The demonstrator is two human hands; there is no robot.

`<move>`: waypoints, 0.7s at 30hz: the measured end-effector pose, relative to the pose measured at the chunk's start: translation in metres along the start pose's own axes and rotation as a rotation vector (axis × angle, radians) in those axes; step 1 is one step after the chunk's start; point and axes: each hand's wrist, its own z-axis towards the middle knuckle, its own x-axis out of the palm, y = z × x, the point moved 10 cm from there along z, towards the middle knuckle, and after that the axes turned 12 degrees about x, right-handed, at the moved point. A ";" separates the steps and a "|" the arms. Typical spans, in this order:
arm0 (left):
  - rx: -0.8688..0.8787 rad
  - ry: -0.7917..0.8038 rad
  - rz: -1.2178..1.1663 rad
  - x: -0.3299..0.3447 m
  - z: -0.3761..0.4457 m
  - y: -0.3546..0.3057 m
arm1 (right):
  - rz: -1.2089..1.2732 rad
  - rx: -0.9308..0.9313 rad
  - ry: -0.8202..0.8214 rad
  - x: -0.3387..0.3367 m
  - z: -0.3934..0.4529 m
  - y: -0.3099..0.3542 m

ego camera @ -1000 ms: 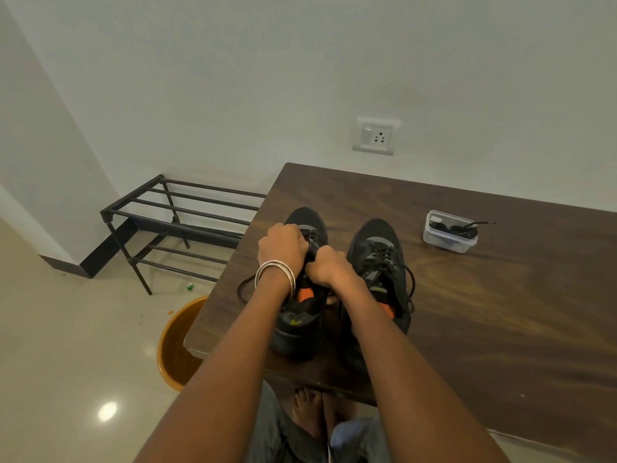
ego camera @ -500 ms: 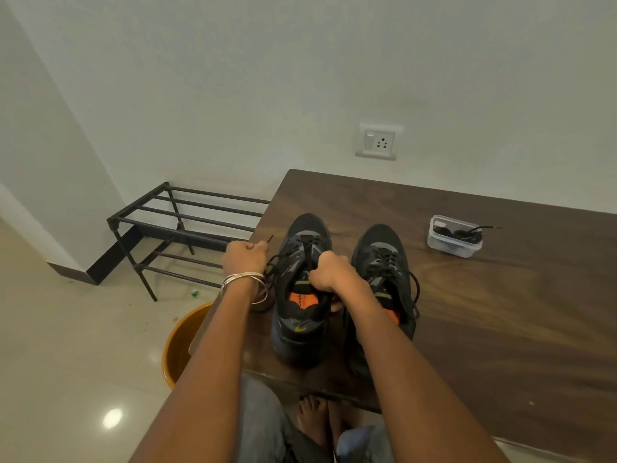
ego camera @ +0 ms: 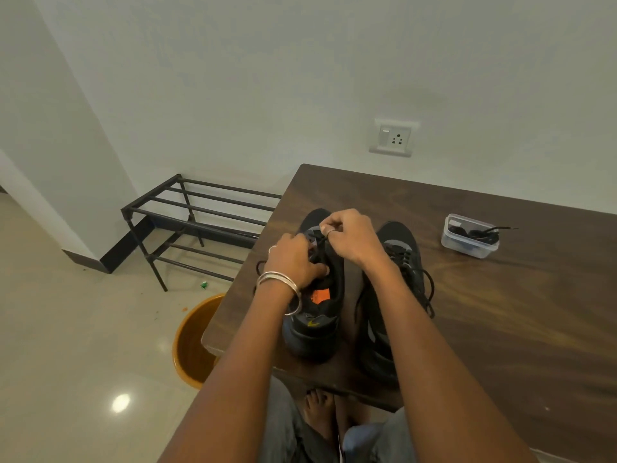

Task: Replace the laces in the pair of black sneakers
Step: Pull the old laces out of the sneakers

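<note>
I see both sneakers standing near the table's [ego camera: 500, 329] front-left corner. My left hand [ego camera: 295, 260] curls onto the left sneaker [ego camera: 315, 324], gripping its tongue area; my right hand [ego camera: 350, 237] pinches the black lace [ego camera: 319, 238] just beyond. The right sneaker [ego camera: 405, 262] sits beside. Bare tabletop stretches right; the lace container [ego camera: 469, 242] is well apart.

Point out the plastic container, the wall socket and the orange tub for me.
plastic container [ego camera: 469, 243]: head view, on its clear front wall.
wall socket [ego camera: 394, 138]: head view, middle of its faceplate.
orange tub [ego camera: 190, 345]: head view, on its inner wall.
</note>
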 end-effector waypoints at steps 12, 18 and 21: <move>-0.154 -0.269 -0.090 -0.012 -0.016 0.020 | -0.340 -0.058 -0.068 0.034 0.010 0.000; -0.141 -0.343 -0.122 -0.016 -0.020 0.022 | -0.426 -0.066 -0.177 0.032 0.004 0.014; -0.135 -0.371 -0.144 -0.017 -0.021 0.021 | -0.413 -0.051 -0.220 0.032 0.001 0.015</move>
